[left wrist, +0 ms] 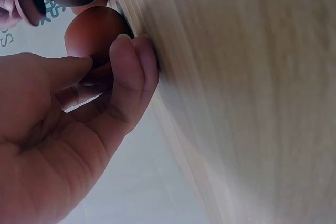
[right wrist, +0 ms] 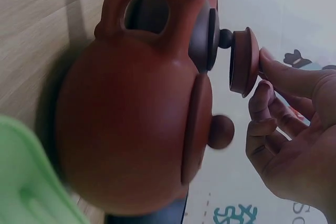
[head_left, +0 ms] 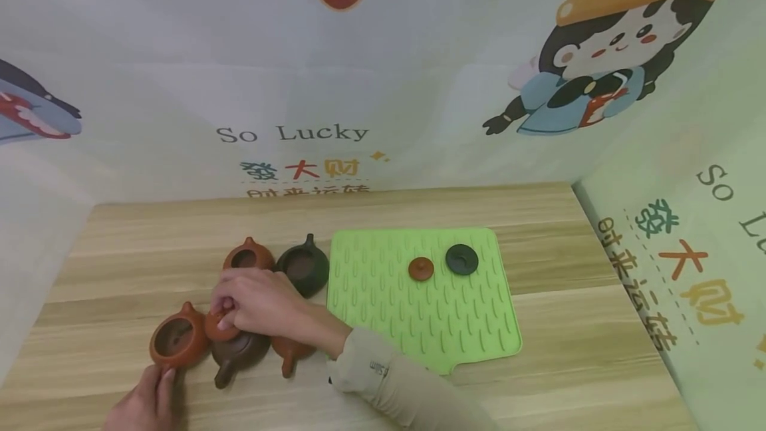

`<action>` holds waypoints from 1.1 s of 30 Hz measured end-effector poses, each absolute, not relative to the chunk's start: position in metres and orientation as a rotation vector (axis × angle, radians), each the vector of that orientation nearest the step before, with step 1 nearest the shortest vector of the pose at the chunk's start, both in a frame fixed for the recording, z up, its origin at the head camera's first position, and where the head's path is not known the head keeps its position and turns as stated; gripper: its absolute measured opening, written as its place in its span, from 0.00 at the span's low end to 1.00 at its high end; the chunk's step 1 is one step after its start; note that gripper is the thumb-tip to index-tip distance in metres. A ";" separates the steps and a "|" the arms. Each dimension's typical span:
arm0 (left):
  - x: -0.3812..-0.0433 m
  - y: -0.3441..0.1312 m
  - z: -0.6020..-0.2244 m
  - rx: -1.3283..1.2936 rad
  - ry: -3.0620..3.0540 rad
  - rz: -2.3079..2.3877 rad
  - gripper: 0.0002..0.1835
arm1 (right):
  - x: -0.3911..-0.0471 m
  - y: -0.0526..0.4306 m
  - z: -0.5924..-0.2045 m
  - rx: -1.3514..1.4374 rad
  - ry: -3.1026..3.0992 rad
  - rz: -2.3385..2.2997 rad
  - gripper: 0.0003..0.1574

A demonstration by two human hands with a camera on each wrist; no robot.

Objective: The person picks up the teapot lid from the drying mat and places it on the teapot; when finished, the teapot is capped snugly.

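At the front left, my left hand [head_left: 143, 401] pinches the handle of a lidless reddish-brown clay teapot [head_left: 194, 348] standing on the table. Its round body [left wrist: 94, 32] fills the space past my fingertips in the left wrist view. My right hand [head_left: 263, 301] holds a reddish teapot lid [right wrist: 244, 61] by its edge, between thumb and fingers. That lid is raised beside the open teapot, overlapping a lidded dark brown teapot [head_left: 239, 354] in the head view. Right of the dark one, partly under my wrist, sits a lidded red teapot [right wrist: 126, 119].
Behind my right hand stand an open orange-brown teapot [head_left: 266, 255] and an open black-green teapot [head_left: 317, 275]. To the right lies a green ridged mat [head_left: 383, 311], bearing a small red lid [head_left: 421, 269] and a black lid [head_left: 462, 259]. Printed cloth walls [head_left: 419, 85] border the table.
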State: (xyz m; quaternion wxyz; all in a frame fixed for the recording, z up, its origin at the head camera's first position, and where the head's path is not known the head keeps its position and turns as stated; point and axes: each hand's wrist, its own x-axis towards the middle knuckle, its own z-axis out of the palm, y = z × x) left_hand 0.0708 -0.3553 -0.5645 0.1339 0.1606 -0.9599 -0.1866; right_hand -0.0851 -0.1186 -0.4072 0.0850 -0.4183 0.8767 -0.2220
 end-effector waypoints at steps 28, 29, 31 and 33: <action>0.073 -0.320 -0.519 0.500 -2.769 -0.547 0.23 | -0.091 -0.175 -0.418 -1.233 2.632 -0.522 0.06; 0.072 -0.325 -0.525 0.491 -2.761 -0.540 0.22 | -0.092 -0.175 -0.419 -1.239 2.634 -0.525 0.06; 0.071 -0.331 -0.534 0.474 -2.748 -0.543 0.22 | -0.092 -0.176 -0.419 -1.242 2.639 -0.526 0.06; 0.070 -0.335 -0.539 0.465 -2.747 -0.549 0.20 | -0.092 -0.178 -0.418 -1.247 2.648 -0.514 0.06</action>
